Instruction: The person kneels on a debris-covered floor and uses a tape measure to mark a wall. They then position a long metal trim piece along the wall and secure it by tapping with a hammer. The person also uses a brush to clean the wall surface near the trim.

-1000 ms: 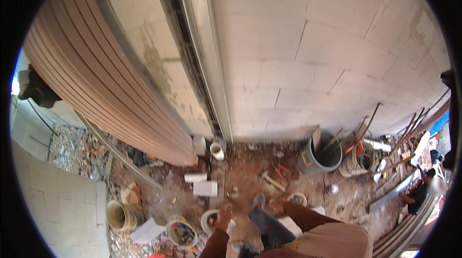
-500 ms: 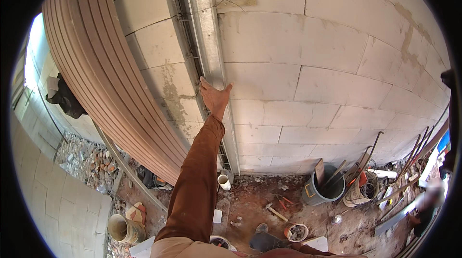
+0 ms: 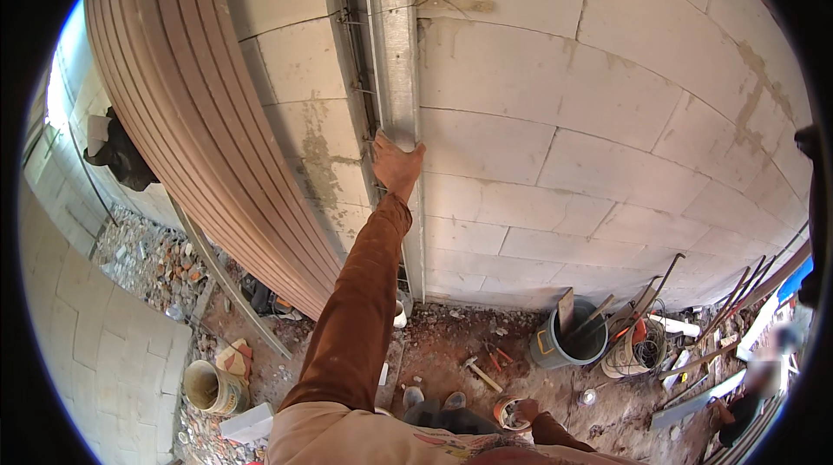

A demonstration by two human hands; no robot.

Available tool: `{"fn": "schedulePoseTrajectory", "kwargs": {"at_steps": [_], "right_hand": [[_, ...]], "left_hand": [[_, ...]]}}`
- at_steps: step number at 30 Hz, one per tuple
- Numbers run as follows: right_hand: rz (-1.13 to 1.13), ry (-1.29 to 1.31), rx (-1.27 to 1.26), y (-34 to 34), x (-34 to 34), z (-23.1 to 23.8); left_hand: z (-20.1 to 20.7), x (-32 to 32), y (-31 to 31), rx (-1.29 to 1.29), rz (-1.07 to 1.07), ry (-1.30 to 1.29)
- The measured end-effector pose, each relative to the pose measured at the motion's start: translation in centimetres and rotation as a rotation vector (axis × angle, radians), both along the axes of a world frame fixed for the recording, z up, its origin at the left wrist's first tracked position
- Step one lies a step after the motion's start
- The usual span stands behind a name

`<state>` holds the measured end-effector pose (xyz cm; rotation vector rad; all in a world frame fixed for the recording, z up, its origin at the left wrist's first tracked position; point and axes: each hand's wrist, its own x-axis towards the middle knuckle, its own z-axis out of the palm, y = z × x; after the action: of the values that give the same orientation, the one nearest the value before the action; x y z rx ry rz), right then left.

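Observation:
My left hand, at the end of a brown sleeve, grips a long grey metal-looking channel standing upright against the block wall. Its fingers curl over the channel's left edge and the thumb lies at the right edge. Beside the channel, a dark vertical gap shows thin steel bars. Low down, my right hand is at the rim of a small bucket with greyish contents. The right fingers are too small and hidden to read.
A hammer and red-handled pliers lie on the dirt floor. A grey bucket and a wire-filled bucket stand by the wall. Ribbed brown panels lean at left. Another person is at far right.
My left hand's fingers have closed further around the channel's edge. My right hand has come up to the small bucket's rim. The view has shifted slightly.

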<state>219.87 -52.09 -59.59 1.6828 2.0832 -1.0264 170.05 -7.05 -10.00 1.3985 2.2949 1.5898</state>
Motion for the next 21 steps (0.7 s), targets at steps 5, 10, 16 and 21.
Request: {"fn": "schedulePoseTrajectory", "kwargs": {"at_steps": [5, 10, 16, 21], "right_hand": [[-1.047, 0.759, -0.387, -0.1, -2.6, -0.8], [0.073, 0.38, -0.181, -2.0, -2.1, -6.1], [0.62, -0.173, 0.107, -3.7, -3.4, -8.8], [0.276, 0.041, 0.211, -3.7, -3.4, -5.2]], "left_hand": [[0.0, -0.3, 0.1, 0.0, -0.007, 0.027], [-0.1, -0.7, 0.2, -0.047, -0.031, 0.052], [-1.4, -0.1, -0.4, 0.005, 0.002, 0.014], [-2.7, 0.1, -0.2, -0.116, -0.009, -0.044]]}}
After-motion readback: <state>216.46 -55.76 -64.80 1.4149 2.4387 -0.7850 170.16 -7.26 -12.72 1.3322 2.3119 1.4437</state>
